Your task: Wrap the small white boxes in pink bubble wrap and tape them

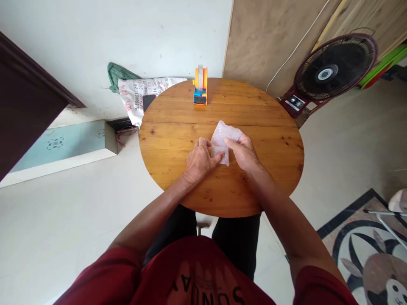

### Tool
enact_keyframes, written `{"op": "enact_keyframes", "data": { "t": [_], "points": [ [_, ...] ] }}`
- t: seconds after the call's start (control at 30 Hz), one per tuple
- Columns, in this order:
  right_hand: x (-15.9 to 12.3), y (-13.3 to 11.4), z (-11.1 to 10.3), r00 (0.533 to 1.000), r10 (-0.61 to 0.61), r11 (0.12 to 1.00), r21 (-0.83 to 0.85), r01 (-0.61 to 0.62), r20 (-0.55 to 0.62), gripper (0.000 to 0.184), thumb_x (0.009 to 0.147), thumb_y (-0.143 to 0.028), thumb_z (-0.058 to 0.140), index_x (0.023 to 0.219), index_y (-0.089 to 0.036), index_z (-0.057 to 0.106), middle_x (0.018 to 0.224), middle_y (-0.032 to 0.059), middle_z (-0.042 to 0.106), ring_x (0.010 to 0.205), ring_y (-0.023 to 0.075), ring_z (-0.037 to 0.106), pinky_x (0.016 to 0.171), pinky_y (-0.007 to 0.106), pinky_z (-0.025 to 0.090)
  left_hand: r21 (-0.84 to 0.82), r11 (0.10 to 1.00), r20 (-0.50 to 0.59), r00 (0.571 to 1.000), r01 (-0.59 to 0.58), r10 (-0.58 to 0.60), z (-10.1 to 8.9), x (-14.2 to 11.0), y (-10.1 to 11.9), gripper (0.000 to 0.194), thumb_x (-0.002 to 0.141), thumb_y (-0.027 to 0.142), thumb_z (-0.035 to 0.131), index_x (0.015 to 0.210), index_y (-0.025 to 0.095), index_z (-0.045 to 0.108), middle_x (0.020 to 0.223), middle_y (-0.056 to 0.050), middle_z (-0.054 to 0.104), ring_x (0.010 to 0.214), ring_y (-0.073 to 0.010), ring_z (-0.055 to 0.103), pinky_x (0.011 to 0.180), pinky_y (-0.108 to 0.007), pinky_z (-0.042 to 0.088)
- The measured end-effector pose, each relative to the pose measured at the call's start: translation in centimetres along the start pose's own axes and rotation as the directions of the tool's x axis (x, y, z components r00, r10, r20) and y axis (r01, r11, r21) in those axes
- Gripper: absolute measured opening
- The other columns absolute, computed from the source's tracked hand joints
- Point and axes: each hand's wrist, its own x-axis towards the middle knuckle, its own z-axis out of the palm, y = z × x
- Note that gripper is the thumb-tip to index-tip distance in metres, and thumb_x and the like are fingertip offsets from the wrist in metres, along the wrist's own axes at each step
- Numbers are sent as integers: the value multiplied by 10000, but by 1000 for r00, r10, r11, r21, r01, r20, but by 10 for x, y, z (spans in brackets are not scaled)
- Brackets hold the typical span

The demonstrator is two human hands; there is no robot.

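A small folded piece of pale, shiny bubble wrap (221, 134) is over the middle of the round wooden table (178, 140). My right hand (244, 151) grips its right side, thumb on top and the other fingers mostly hidden beneath. At the left edge, my left hand (200, 160) has curled fingers against the wrap, with its thumb pressed on the lower part. Whether anything lies inside the wrap cannot be seen. Beyond both hands, near the table's far edge, stands an orange and blue tape dispenser (200, 87) with a roll of clear tape.
A dark red fan (327, 74) stands right of the table, its white cable (297, 46) running up the wall. Behind the table's left edge lies a printed white sack (132, 95) beside a green bag (119, 72). A pale blue box (63, 144) is on the left floor.
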Motion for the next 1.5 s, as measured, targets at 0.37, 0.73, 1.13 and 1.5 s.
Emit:
{"op": "enact_keyframes", "data": {
  "t": [0.37,0.73,1.13,1.5],
  "points": [
    [-23,-7,-6,983,-65,949,-294,115,173,119,816,-316,705,827,-238,615,866,-17,711,829,170,678,725,288,521,-209,969,-17,991,-135,134,6,7,-17,363,824,311,709,1153,197,604,1097,-54,634,813,-156,603,727,-283,480],
    [-54,-3,-10,905,-269,704,-574,418,329,222,880,-232,611,1098,-269,595,1341,79,686,1383,256,541,1141,492,434,-396,882,-99,967,-254,234,21,8,-27,298,771,274,686,1044,232,574,1029,-31,568,672,-122,523,599,-251,428],
    [-55,10,-15,854,-375,585,-623,519,360,233,863,-167,628,1081,-243,598,1431,154,613,1364,260,562,1098,480,490,-214,837,-61,862,-503,503,-6,4,-42,294,838,214,623,1128,178,658,1310,-141,596,1101,-243,655,937,-376,538],
    [-59,8,-33,815,-299,393,-714,579,496,399,862,-93,518,1219,-243,615,1450,115,604,1410,264,513,1115,493,462,95,677,103,684,-730,722,-20,-1,-60,503,926,360,612,1398,192,573,1547,-177,483,1426,-338,474,1145,-527,415]
  ]
}}
